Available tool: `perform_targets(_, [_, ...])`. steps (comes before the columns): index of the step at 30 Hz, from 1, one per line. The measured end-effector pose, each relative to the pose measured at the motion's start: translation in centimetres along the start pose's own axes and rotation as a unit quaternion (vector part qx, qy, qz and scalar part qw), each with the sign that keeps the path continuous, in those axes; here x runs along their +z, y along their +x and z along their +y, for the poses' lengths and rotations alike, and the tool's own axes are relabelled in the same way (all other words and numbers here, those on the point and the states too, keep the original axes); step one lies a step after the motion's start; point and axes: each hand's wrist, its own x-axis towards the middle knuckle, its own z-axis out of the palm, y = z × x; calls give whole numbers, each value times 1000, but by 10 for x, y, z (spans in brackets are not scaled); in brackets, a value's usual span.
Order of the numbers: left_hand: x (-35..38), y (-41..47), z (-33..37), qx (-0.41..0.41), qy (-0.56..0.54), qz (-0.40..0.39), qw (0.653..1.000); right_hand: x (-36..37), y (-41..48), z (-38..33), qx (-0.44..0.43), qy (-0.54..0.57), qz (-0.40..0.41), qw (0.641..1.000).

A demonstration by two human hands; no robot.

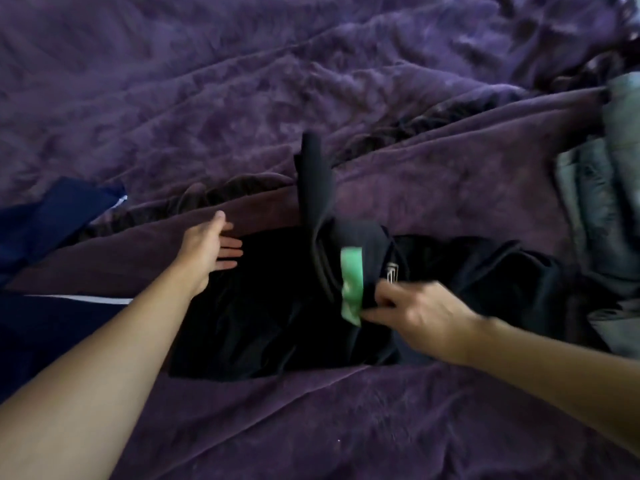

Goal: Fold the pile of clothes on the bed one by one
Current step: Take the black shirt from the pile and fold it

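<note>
One risk stands out: the black garment [277, 306], bunched on the bed's purple blanket [346, 427] between the two grips, may fold crooked; its sleeve [313, 174] juts away beyond the right grip [415, 313], and the cloth there is heaped around a green label [351, 282]; a pull now would likely drag wrinkles in; the right grip, blurred, is curled narrow and seems to pinch cloth just beside the label; the left grip [204, 251] is wide, its straight fingers at the garment's opposite edge.
</note>
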Motion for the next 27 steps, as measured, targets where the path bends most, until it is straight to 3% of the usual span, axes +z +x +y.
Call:
perform_targets(1, [2,-1,2,-22,-30,-11,999,13,-14,-5,30,-11,-95,995])
perform_targets(3, [12,-5,8,-40,-47,-37,997,33,-34,-5,89,-7,-174,981])
perform_targets(4, [20,-8,10,-34,-29,-53,998,36,-38,-4,107,30,-143,984])
perform_targets(6, [43,-17,12,6,35,-89,995,38,-43,0,141,99,8,985])
perform_targets(8, [66,-30,5,72,122,-101,985,34,-44,11,195,56,127,971])
perform_targets(10, [86,-41,-8,157,242,-68,955,25,-41,25,262,10,128,956])
perform_targets(12, [102,-48,-18,217,318,-36,922,24,-40,36,301,-14,51,952])
perform_targets(14, [108,-51,-17,228,252,-20,940,28,-42,41,297,-34,-10,954])
perform_targets(16, [96,-49,-6,187,54,30,980,33,-49,49,312,-44,1,949])
perform_targets(18, [65,-50,-6,135,-144,93,976,35,-61,56,353,-46,20,934])
perform_targets(20, [28,-57,-31,74,-211,139,965,40,-72,57,373,-50,39,926])
perform_targets(25, [-20,-85,-115,-56,-42,190,979,42,-68,47,411,-10,53,910])
perform_targets(27, [-25,-89,-119,17,146,239,960,32,-69,50,429,-6,156,890])
